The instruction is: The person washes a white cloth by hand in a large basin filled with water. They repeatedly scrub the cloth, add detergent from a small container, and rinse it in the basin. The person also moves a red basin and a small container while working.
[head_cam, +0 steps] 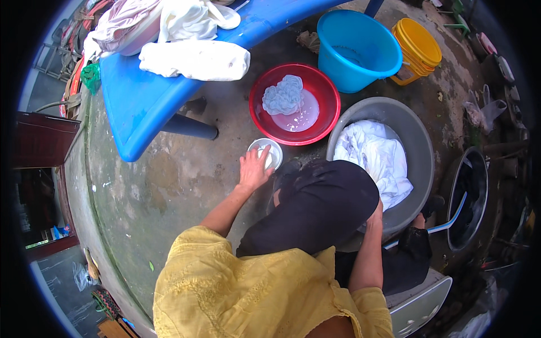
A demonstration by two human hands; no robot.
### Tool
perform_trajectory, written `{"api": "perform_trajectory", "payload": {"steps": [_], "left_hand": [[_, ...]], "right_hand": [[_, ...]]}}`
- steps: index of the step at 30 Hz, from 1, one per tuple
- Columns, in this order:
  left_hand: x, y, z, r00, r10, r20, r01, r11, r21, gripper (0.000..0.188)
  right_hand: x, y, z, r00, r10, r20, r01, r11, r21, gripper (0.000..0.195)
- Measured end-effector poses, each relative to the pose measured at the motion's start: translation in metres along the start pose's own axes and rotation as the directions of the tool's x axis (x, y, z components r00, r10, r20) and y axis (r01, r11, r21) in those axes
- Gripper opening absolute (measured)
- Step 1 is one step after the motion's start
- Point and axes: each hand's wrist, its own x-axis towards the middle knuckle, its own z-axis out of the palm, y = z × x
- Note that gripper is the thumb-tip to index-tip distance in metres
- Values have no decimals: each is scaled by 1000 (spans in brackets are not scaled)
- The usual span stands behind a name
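My left hand [255, 169] reaches down over a small white bowl [277, 159] on the concrete floor. Its fingers are inside the rim, at something white, and whether they grip it cannot be told. Most of my right hand [375, 212] is hidden behind my dark-trousered knee. It is low at the near side of a big grey basin [418, 139], close to a white wet cloth [372, 156] lying in it. Beyond the bowl stands a red basin [325, 122] with a bunched pale blue cloth [284, 95] in a little cloudy water.
A blue plastic table [139, 101] at the upper left bears a rolled white cloth [198, 60] and heaped laundry [186, 21]. A blue tub [359, 55] and a yellow bucket [416, 46] stand at the back. On the right sits a dark round basin [467, 203].
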Motion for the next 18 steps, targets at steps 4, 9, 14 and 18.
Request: {"api": "perform_trajectory", "payload": {"steps": [4, 9, 14, 18], "left_hand": [[2, 4, -12, 999, -48, 23, 47, 998, 29, 87], [-8, -23, -18, 984, -59, 167, 47, 996, 75, 87], [-3, -15, -30, 980, -29, 199, 20, 998, 51, 92], [-7, -13, -34, 969, -89, 230, 80, 996, 49, 93]], "right_hand": [[4, 3, -13, 997, 9, -79, -11, 1000, -26, 30], [16, -6, 22, 991, 133, 16, -133, 957, 259, 41], [-5, -73, 59, 960, -281, -11, 277, 953, -124, 44], [-63, -104, 88, 926, -361, 110, 353, 931, 90, 40]]}}
